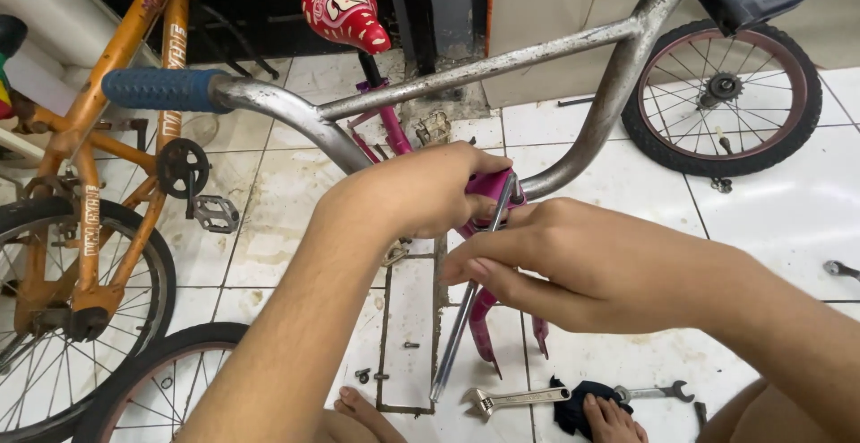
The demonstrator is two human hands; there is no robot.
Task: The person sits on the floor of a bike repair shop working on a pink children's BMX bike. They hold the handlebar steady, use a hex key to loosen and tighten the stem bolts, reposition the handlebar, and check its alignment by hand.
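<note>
My left hand (414, 194) grips the pink stem (495, 183) of a small bicycle, where the grey metal handlebar (466, 71) meets it. My right hand (591, 264) is closed around a long thin metal tool (457, 326) that runs from the stem down toward the floor. The handlebar has a blue grip (161, 89) on its left end. A red saddle (343, 8) stands beyond the bar. The pink fork legs (484, 326) hang below my hands with no wheel in them.
An orange bicycle (90, 183) stands at the left. A loose wheel (721, 94) leans at the back right. Another tyre (143, 380) lies lower left. An adjustable wrench (515, 399), a spanner (658, 393), a dark rag (573, 403) and small bolts (367, 376) lie on the white tiles by my feet.
</note>
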